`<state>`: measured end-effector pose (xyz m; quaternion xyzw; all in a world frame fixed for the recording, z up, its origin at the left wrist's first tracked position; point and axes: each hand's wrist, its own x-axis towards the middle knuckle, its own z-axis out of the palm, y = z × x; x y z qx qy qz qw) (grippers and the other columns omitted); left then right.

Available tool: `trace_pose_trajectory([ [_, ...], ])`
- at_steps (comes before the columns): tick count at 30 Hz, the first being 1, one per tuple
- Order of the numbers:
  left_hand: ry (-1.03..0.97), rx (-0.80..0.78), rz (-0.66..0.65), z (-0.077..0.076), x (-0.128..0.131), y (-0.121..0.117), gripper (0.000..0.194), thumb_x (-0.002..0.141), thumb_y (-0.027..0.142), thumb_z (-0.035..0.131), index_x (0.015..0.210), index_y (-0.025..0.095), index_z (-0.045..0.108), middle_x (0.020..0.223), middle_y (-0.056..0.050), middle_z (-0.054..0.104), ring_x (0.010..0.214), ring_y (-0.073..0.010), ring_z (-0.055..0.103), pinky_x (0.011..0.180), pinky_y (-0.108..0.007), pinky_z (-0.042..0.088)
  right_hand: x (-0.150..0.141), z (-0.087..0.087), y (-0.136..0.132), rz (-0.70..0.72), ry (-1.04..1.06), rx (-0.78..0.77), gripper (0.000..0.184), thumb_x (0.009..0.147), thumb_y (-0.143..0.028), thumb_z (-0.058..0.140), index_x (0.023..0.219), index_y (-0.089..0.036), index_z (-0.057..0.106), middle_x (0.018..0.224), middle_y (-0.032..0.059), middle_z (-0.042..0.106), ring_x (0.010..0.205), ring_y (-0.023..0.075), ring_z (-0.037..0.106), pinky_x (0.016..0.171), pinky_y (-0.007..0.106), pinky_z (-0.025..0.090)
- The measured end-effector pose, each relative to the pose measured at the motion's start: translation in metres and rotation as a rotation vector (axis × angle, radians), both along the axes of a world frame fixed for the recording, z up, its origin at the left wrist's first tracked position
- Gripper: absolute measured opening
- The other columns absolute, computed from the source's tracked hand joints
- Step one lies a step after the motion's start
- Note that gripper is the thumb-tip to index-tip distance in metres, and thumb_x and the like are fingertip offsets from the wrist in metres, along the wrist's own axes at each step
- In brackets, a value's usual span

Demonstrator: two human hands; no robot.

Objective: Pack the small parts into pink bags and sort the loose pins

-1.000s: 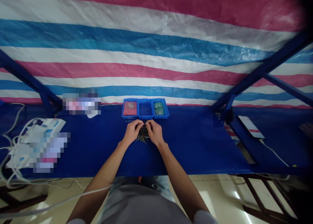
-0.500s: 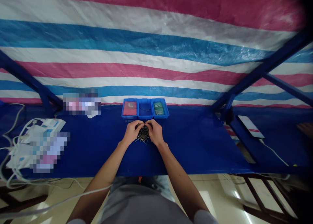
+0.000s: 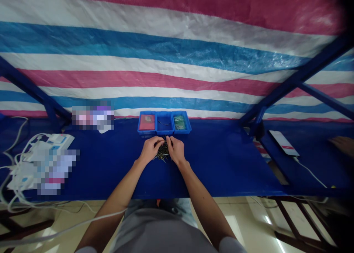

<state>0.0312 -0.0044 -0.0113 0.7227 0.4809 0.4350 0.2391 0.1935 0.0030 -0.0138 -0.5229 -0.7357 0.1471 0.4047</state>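
Note:
A loose heap of thin dark metal pins (image 3: 163, 153) lies on the blue tabletop (image 3: 221, 164), just in front of a row of blue plastic bins. My left hand (image 3: 151, 149) rests at the heap's left side, fingers curled down into it. My right hand (image 3: 175, 150) is at its right side, fingertips among the top pins. The two hands are close but apart. Whether either hand pinches a pin is hidden by the fingers. The left bin (image 3: 146, 122) holds a red packet, the middle bin (image 3: 164, 123) a few thin pieces, and the right bin (image 3: 179, 122) a green packet.
A phone (image 3: 283, 143) on a white cable lies on the table's right part, beyond a blue steel upright. Another person's hand (image 3: 343, 144) shows at the right edge. Pixelated objects and white cables (image 3: 33, 161) sit to the left. A striped tarp hangs behind.
My fingertips, touching above the heap before, have drawn slightly apart and now sit at its sides. The other person's hand at the right edge reaches a little farther in.

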Motion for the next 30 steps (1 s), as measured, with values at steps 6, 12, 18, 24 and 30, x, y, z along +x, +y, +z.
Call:
trace_pose_trajectory([
  [6, -0.013, -0.009, 0.024, 0.0030, -0.0008, -0.0006, 0.019, 0.096, 0.029, 0.056, 0.086, 0.018, 0.068, 0.078, -0.002, 0.070, 0.071, -0.0144, 0.062, 0.069, -0.025, 0.044, 0.0035, 0.0027, -0.0008, 0.019, 0.064, -0.037, 0.043, 0.103, -0.043, 0.044, 0.068, -0.020, 0.056, 0.059, -0.0006, 0.057, 0.052, 0.0131, 0.050, 0.057, 0.027, 0.031],
  [12, -0.036, -0.037, 0.068, 0.0055, -0.0025, 0.0003, 0.023, 0.097, 0.030, 0.054, 0.083, 0.018, 0.067, 0.076, -0.001, 0.069, 0.070, -0.0143, 0.062, 0.069, -0.025, 0.044, 0.0022, 0.0062, -0.0022, 0.208, 0.188, -0.009, 0.022, 0.100, -0.033, 0.048, 0.105, -0.022, 0.067, 0.094, 0.0049, 0.072, 0.081, 0.0176, 0.067, 0.075, 0.027, 0.048],
  [18, -0.033, -0.025, 0.051, 0.0052, -0.0016, 0.0004, 0.021, 0.096, 0.029, 0.055, 0.084, 0.018, 0.067, 0.077, 0.000, 0.069, 0.071, -0.0136, 0.062, 0.069, -0.024, 0.043, 0.0015, -0.0004, 0.0006, 0.152, 0.154, -0.014, 0.023, 0.100, -0.031, 0.048, 0.091, -0.022, 0.067, 0.085, 0.0039, 0.070, 0.078, 0.0182, 0.065, 0.073, 0.028, 0.046],
  [24, -0.002, 0.001, 0.056, 0.0030, -0.0007, -0.0003, 0.022, 0.097, 0.032, 0.055, 0.086, 0.019, 0.068, 0.080, -0.001, 0.070, 0.074, -0.0148, 0.063, 0.073, -0.025, 0.045, 0.0023, -0.0002, -0.0003, 0.089, 0.054, -0.009, 0.032, 0.104, -0.036, 0.042, 0.083, -0.021, 0.060, 0.076, 0.0022, 0.065, 0.068, 0.0157, 0.059, 0.067, 0.026, 0.039],
  [30, 0.015, 0.034, 0.055, 0.0030, 0.0000, -0.0012, 0.023, 0.098, 0.034, 0.053, 0.088, 0.020, 0.068, 0.081, -0.002, 0.070, 0.076, -0.0159, 0.064, 0.075, -0.027, 0.047, 0.0005, 0.0022, -0.0019, 0.031, -0.036, 0.024, 0.042, 0.106, -0.040, 0.036, 0.072, -0.021, 0.053, 0.065, 0.0011, 0.058, 0.059, 0.0140, 0.051, 0.060, 0.026, 0.031],
])
